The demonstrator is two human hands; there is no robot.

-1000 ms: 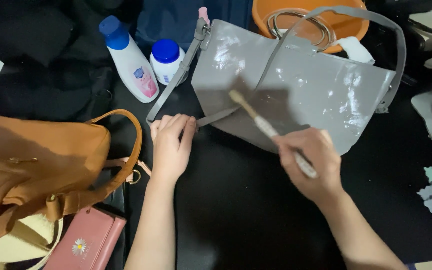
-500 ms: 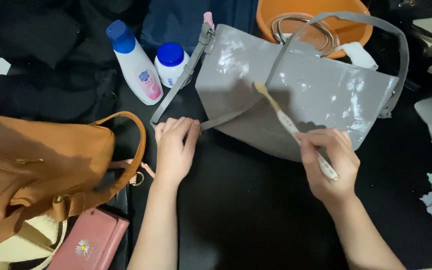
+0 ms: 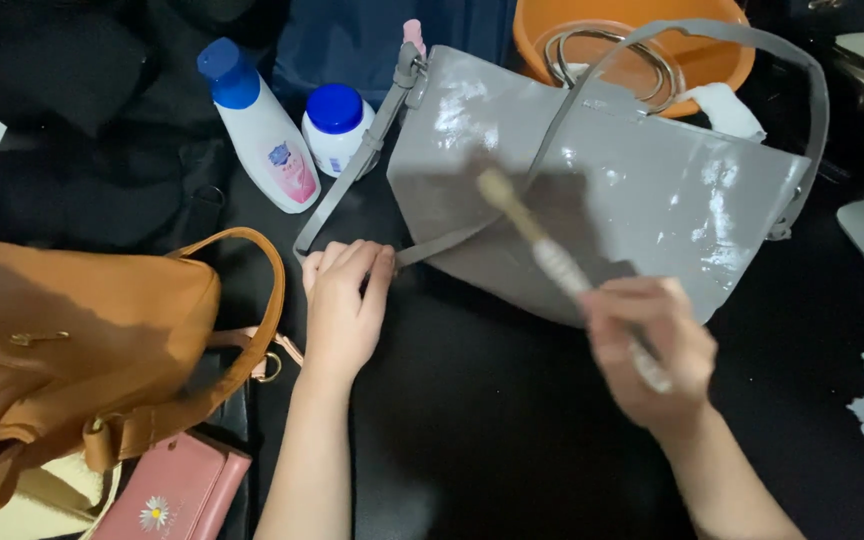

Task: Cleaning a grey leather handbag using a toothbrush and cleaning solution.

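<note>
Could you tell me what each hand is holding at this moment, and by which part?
The right hand holds a toothbrush by its handle, bristle end on the grey handbag. The left hand pins the handbag's strap where it loops by the fingers.

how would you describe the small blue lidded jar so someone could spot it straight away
Start at the big glossy grey bag lying across the dark table. Just off its upper left corner stand two white containers with blue caps. The jar is the short squat one nearest the bag, right of the taller leaning bottle.
</note>
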